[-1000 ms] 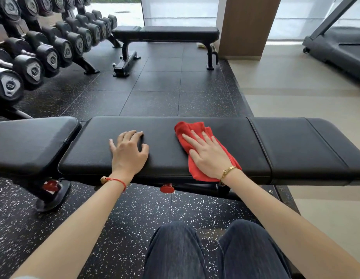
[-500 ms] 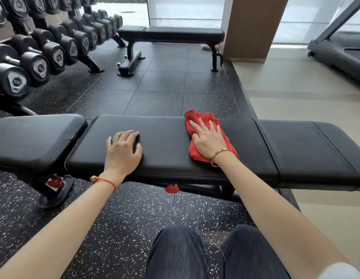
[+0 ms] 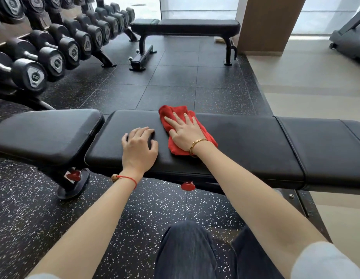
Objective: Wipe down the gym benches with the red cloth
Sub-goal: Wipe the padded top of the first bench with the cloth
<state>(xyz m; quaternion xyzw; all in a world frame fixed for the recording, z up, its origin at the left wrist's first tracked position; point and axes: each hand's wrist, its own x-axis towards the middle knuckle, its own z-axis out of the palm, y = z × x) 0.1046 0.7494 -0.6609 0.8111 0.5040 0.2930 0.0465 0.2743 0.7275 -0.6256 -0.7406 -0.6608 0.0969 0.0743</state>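
A long black padded bench (image 3: 245, 146) runs across in front of me, with a separate seat pad (image 3: 44, 133) at its left end. The red cloth (image 3: 171, 114) lies bunched on the middle pad, reaching its far edge. My right hand (image 3: 183, 131) presses flat on the cloth with straight, spread fingers. My left hand (image 3: 139, 146) rests palm down on the bare pad just left of the cloth, fingers loosely bent. A second black bench (image 3: 185, 27) stands farther back on the dark floor.
A rack of black dumbbells (image 3: 54, 43) lines the left side. A wooden pillar (image 3: 269, 23) stands behind the far bench, and a treadmill (image 3: 350, 43) sits at the far right on light flooring. My knees (image 3: 195, 250) are below the near bench.
My right hand has slid the red cloth away from me, from the near edge of the pad toward its far edge. My left hand has stayed planted on the pad.
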